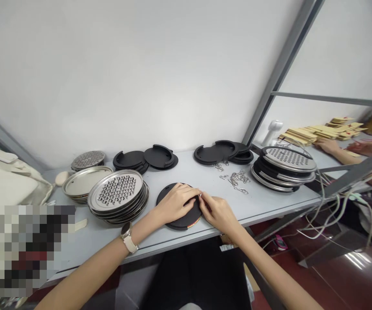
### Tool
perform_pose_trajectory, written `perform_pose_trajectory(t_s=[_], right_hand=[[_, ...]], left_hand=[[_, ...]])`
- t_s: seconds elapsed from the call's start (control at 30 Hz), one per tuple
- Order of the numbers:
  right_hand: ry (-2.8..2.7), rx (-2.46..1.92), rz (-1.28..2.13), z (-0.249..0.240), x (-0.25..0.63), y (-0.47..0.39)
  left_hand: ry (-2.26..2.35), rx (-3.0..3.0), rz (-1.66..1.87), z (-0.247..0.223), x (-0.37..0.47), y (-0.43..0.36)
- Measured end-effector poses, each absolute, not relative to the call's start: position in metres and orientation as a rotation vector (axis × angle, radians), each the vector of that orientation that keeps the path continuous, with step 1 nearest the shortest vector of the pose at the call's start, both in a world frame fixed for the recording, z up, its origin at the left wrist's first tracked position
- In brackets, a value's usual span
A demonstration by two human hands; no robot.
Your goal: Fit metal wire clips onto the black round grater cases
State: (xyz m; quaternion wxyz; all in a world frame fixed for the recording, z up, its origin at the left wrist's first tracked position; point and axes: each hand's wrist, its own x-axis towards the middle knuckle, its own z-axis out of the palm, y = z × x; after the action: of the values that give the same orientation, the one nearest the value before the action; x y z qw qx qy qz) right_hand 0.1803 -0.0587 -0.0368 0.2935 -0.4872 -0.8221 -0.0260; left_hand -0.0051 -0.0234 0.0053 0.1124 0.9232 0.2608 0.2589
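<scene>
A flat, round black holder (181,221) lies on the table in front of me, with a thin gold and red rim showing at its lower right edge. My left hand (181,200) rests across its top, fingers bent toward the far right edge. At that same edge, my right hand (216,209) presses with curled fingers, its fingertips meeting those of the left. Whatever small thing may sit between the fingertips is hidden. Left of the holder stands a stack of round metal graters (118,191). Several loose metal clips (237,177) are scattered to the right.
Behind are black holders (129,160) and another group of them (218,151). A stack of graters in black holders (286,159) stands at right, round metal lids (87,181) at left. Beyond the metal frame (278,73), another person's hand (326,146) is near yellowish pieces (321,131). White cables (331,215) hang down.
</scene>
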Motion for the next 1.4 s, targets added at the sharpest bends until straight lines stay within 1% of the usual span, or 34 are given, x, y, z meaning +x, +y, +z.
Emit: perform_pose_trajectory(t_s=[0.7, 0.9, 1.17, 1.3, 1.4], right_hand=[[-2.181, -1.27, -0.123, -0.0364, 0.1807, -0.0607], [-2.185, -1.224, -0.221, -0.0381, 0.1794, -0.0633], [-2.083, -1.429, -0.144, -0.0399, 0.1785, -0.0591], [-2.115, -1.455, -0.009, -0.038, 0.179, -0.0586], [-2.12, -1.445, 0.01, -0.0369, 0.1794, -0.0589]], left_hand=[[0.743, 2.724, 0.726, 0.0062, -0.005, -0.0247], [0.782, 2.741, 0.711, 0.0074, -0.005, -0.0252], [0.876, 2.751, 0.728, 0.0068, -0.0047, -0.0259], [0.879, 2.753, 0.724, 0.0068, -0.0049, -0.0258], [0.883, 2.746, 0.723, 0.0062, -0.0048, -0.0255]])
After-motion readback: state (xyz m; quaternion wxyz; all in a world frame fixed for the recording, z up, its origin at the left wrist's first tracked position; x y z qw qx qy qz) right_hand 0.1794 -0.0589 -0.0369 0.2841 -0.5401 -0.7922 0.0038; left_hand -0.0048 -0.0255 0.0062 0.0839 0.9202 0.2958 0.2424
